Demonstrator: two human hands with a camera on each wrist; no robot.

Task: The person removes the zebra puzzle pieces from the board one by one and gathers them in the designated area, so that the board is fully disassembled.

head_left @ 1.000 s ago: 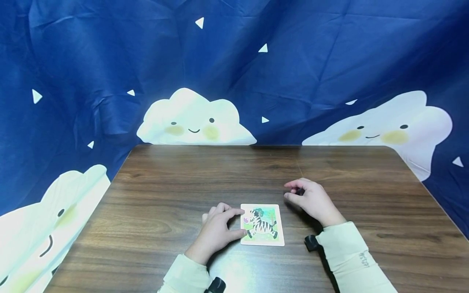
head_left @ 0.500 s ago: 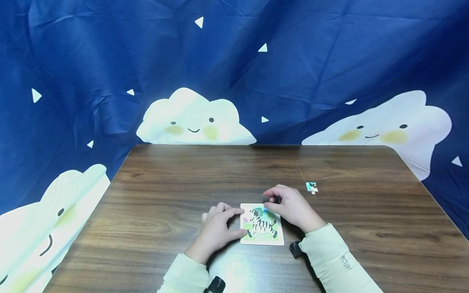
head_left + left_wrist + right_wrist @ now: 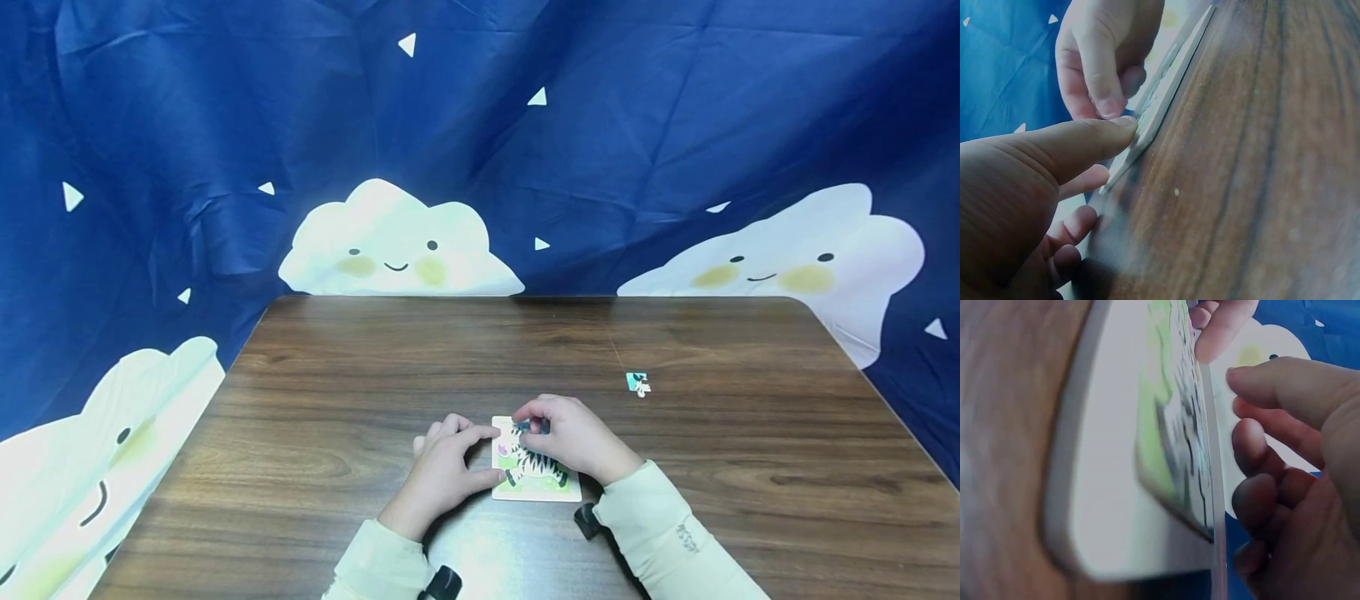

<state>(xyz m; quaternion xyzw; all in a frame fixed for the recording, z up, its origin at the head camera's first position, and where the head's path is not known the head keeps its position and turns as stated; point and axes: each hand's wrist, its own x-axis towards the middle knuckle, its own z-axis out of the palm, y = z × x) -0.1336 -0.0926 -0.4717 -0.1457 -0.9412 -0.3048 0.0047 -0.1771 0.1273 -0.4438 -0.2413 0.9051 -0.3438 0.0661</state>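
Observation:
A square puzzle board (image 3: 542,493) with a zebra picture and a pale rim lies on the wooden table. My left hand (image 3: 431,473) rests at its left side, thumb and forefinger extended and their tips pressing on the left edge. Over the board's upper part is my right hand (image 3: 581,437), thumb and forefinger close together. A bluish bit shows at those fingertips in the head view and looks like a small puzzle piece, mostly hidden by the fingers. Farther back on the right lies a loose puzzle piece (image 3: 637,383), teal, black and white.
The brown table (image 3: 360,358) extends around the board. A blue curtain (image 3: 480,125) with white clouds and triangles hangs behind the table's far edge. Black camera mounts (image 3: 444,582) sit at both wrists below pale sleeves (image 3: 667,521).
My right hand has moved left from beside the loose piece to above the board, uncovering that piece. The left hand and the board have stayed in place.

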